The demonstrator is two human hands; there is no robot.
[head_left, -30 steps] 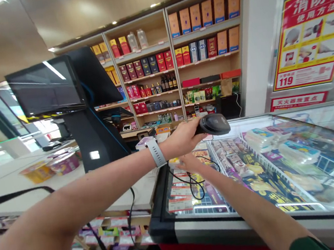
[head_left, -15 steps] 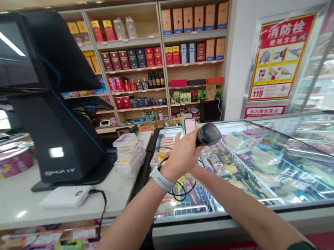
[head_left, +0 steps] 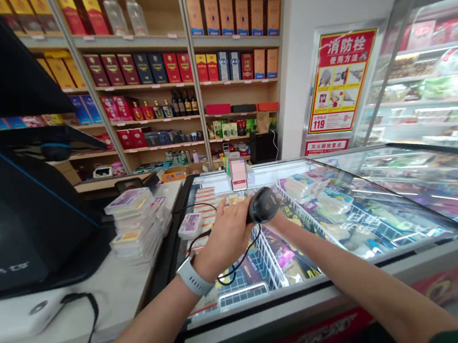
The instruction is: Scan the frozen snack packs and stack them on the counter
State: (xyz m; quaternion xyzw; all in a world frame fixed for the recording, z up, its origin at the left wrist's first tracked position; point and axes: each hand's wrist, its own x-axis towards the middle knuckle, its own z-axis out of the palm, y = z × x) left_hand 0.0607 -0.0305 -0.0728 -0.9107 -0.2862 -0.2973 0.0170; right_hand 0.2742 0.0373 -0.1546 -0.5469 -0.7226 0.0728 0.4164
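My left hand (head_left: 230,227), with a pale watch band on the wrist, is closed around a black handheld barcode scanner (head_left: 264,205). A black cable (head_left: 258,237) loops beneath that hand. My right forearm (head_left: 331,253) reaches up behind the scanner. The right hand's fingers are hidden there, so what they hold or touch cannot be seen. Beyond the scanner, a phone (head_left: 238,173) stands upright near the freezer's far edge, its screen facing me. A small flat pack with a purple label (head_left: 190,225) lies on the freezer glass left of my left hand.
Under the glass of the chest freezer (head_left: 310,289) are wire baskets of packaged goods. On the left counter (head_left: 119,296) stand a stack of flat packs (head_left: 135,224), a white device with a cord (head_left: 29,313) and a dark register terminal (head_left: 19,203). Bottle shelves (head_left: 152,86) line the back.
The view has turned right and moved forward. Still in my left hand, the scanner has come lower relative to the phone. The purple-labelled pack on the glass now shows clearly.
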